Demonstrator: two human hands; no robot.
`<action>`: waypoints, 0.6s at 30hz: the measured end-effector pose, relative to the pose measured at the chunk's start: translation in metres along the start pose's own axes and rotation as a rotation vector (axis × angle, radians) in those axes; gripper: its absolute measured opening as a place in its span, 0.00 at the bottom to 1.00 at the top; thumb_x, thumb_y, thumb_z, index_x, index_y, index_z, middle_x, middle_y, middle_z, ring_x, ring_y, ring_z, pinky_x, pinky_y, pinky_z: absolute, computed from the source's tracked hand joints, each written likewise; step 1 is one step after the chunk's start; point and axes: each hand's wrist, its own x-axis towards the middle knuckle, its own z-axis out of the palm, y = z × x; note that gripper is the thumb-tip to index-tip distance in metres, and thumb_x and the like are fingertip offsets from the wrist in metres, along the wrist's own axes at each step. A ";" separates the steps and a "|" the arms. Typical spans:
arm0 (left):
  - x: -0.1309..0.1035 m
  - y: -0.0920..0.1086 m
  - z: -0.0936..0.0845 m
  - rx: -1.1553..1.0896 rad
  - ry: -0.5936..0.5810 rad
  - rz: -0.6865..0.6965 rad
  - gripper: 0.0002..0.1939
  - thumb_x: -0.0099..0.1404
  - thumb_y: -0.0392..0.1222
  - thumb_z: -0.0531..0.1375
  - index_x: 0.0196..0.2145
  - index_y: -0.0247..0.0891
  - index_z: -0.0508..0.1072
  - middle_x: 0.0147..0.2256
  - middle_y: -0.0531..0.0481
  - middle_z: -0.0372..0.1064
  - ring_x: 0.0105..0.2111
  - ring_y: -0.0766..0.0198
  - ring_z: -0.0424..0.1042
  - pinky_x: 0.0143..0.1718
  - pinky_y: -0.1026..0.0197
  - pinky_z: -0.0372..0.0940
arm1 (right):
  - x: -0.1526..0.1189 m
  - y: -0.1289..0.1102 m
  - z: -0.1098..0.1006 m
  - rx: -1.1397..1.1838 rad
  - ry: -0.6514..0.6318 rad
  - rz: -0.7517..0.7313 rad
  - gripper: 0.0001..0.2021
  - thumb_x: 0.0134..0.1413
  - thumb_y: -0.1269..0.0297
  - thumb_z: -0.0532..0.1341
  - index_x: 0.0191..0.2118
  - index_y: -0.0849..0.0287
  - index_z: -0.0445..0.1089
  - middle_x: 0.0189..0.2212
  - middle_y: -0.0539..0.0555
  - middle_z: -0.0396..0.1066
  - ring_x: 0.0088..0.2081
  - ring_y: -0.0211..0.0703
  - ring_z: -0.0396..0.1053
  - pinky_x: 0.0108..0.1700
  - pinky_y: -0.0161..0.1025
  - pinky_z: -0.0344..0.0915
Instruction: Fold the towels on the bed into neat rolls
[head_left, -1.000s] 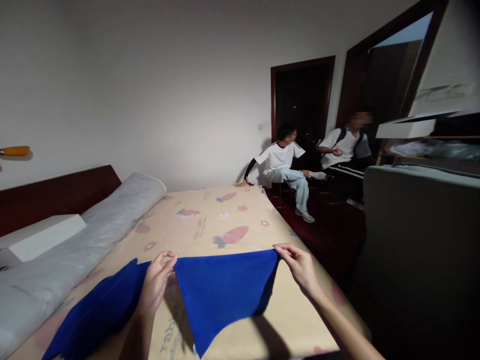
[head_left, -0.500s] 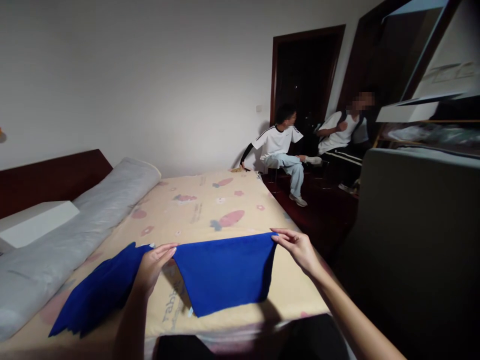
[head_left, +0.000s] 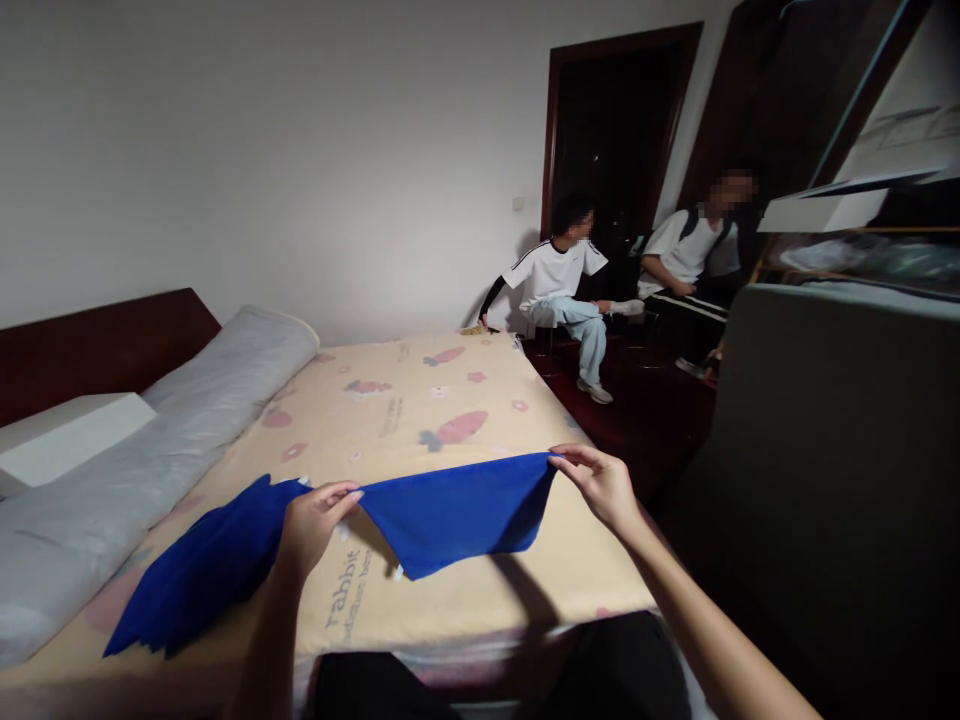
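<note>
A blue cloth point(head_left: 465, 515) is stretched between my two hands over the near part of the bed. My left hand point(head_left: 319, 520) pinches its upper left corner, and my right hand point(head_left: 596, 485) pinches the upper right one. The lower edge hangs down toward the mattress, with a small white tag at its lower left corner. To the left of my left hand, a pile of similar blue cloths point(head_left: 199, 570) lies on the bedsheet, partly hidden behind my left forearm.
The bed point(head_left: 390, 410) has a cream patterned sheet. A grey rolled bedding piece point(head_left: 217, 400) and a white box point(head_left: 79, 430) lie along its left side. Two people sit beyond the far right corner, one person point(head_left: 559, 275) near the bed. A dark panel point(head_left: 832, 430) stands at right.
The cloth's lower edge has swung up and away from me, while both hands keep their pinch on its corners. The right-hand seated person has lowered a raised hand.
</note>
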 end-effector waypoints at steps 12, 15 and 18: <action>0.009 -0.012 -0.002 0.136 -0.079 0.124 0.12 0.50 0.55 0.64 0.24 0.46 0.78 0.25 0.52 0.74 0.25 0.62 0.67 0.29 0.61 0.64 | 0.003 0.002 -0.002 -0.116 -0.063 -0.052 0.20 0.48 0.41 0.63 0.29 0.55 0.75 0.27 0.55 0.77 0.30 0.47 0.72 0.35 0.41 0.66; 0.034 -0.024 0.013 0.103 -0.176 0.109 0.15 0.49 0.56 0.65 0.25 0.42 0.78 0.27 0.50 0.75 0.28 0.61 0.70 0.32 0.60 0.64 | 0.019 0.012 0.016 0.037 -0.125 0.055 0.22 0.43 0.40 0.66 0.26 0.57 0.73 0.19 0.52 0.72 0.22 0.42 0.68 0.27 0.38 0.64; 0.067 -0.023 0.030 0.072 -0.162 0.137 0.16 0.46 0.58 0.66 0.22 0.41 0.76 0.23 0.51 0.72 0.26 0.62 0.69 0.33 0.60 0.63 | 0.045 0.017 0.037 0.133 -0.132 0.107 0.26 0.40 0.35 0.64 0.24 0.56 0.67 0.12 0.48 0.65 0.15 0.40 0.63 0.18 0.37 0.59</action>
